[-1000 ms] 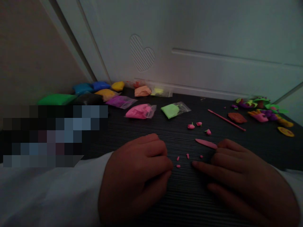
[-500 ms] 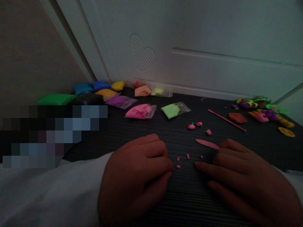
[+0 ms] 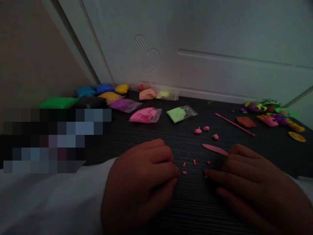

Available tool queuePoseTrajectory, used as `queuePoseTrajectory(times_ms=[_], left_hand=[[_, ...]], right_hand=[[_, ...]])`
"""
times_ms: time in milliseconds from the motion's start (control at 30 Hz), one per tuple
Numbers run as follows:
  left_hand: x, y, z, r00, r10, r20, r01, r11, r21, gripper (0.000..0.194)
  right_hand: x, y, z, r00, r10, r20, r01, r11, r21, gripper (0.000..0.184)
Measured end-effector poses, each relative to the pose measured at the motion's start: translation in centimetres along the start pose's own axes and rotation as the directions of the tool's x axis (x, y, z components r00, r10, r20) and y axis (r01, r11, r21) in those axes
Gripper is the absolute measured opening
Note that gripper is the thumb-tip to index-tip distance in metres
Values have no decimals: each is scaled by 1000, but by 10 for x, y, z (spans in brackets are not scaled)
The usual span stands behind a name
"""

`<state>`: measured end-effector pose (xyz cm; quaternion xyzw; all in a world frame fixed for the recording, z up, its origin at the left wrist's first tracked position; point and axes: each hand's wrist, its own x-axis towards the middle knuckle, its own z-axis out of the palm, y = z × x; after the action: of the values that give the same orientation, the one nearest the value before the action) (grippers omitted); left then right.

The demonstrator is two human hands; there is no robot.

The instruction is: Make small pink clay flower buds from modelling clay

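My right hand point(image 3: 259, 186) has its index finger stretched out, the tip on a tiny pink clay piece point(image 3: 205, 176) on the dark tabletop. Its other fingers curl around a pink clay knife point(image 3: 215, 149), whose blade points left. My left hand point(image 3: 144, 182) rests on the table with fingers curled and thumb against the index finger; anything inside is hidden. Between the hands lie several small pink clay bits, among them an oval piece point(image 3: 184, 172) and a little ball point(image 3: 208, 162). Farther back sit three small pink clay buds with green bits, one bud point(image 3: 198, 131) leftmost.
Bags of coloured clay line the back left, including a pink bag point(image 3: 144, 115) and a light green bag point(image 3: 177, 115). A thin pink tool point(image 3: 234, 124), a reddish-brown clay lump point(image 3: 245, 122) and colourful clay figures point(image 3: 271, 119) lie right. A white panel point(image 3: 207, 71) stands behind.
My right index fingertip has drawn slightly to the right, and a tiny pink piece now shows beneath it. The left hand has stayed in place.
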<state>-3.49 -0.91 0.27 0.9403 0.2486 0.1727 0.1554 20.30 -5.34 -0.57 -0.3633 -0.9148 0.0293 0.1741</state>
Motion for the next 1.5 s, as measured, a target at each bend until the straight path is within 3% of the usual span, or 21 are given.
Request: queuePoseTrajectory(times_ms=[300,667,1033,1233,1333,1500], left_hand=[[0,0,1,1000,-2,-17,2,1000,-3,16],[0,-1,2,1000,1,-5,-1,1000,12,14],[0,-1,2,999,33,-11,-33,999,9,14],[0,-1,2,1000,31,-4,-31,999,18,16],[0,-1,2,1000,23,-3,-23,1000,11,14],[0,-1,2,1000,30,4,-30,999,17,13]], right_hand=[[1,-1,2,999,-9,32,10,1000,-4,29],[2,1,0,995,57,-88,-58,998,-11,26],[14,-2,2,994,103,21,-100,990,-96,35],[13,-2,2,999,29,24,-27,995,-92,32],[14,-2,1,996,55,68,-47,992,-117,35],[14,-2,1,999,41,20,-38,992,-123,35]])
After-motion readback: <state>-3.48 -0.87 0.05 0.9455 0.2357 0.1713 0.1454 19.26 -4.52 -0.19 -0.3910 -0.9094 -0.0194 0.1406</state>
